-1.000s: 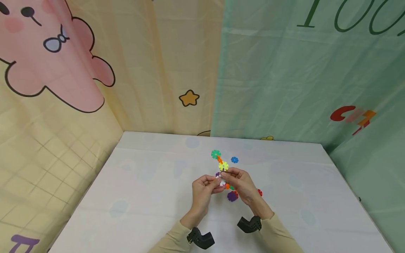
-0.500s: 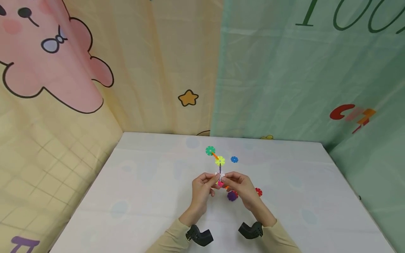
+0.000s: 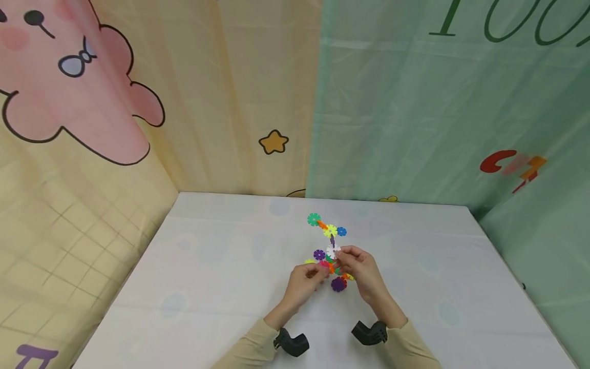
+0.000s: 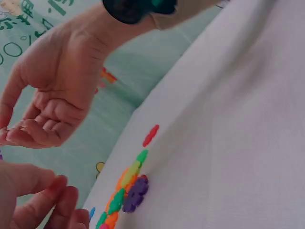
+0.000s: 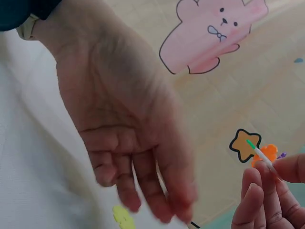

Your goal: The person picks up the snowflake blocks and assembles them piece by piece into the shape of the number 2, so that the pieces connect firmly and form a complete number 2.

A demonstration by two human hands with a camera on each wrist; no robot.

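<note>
My right hand [image 3: 361, 269] pinches a white snowflake disc [image 3: 333, 250] between thumb and fingers. In the right wrist view this disc [image 5: 263, 158] shows edge-on. Joined above it in the head view is a chain: a purple disc [image 3: 332, 239] edge-on, a yellow disc [image 3: 330, 231], an orange disc [image 3: 321, 224] and a green disc [image 3: 314, 219] at the end. My left hand [image 3: 304, 284] is lower and to the left, beside a pink disc [image 3: 324, 264]. Its fingers are loosely curled, with no disc showing between thumb and fingers in the left wrist view.
Loose discs lie close under my hands, among them a purple disc [image 3: 319, 254] and a dark purple disc [image 3: 338, 284]. A blue disc [image 3: 341, 231] lies farther back. One red disc [image 4: 151, 135] rests apart on the white table [image 3: 221, 256]. Curtains stand behind the table.
My left hand has come off the white disc and moved down. The right hand keeps the disc and has shifted slightly right, the chain swinging right with it.
</note>
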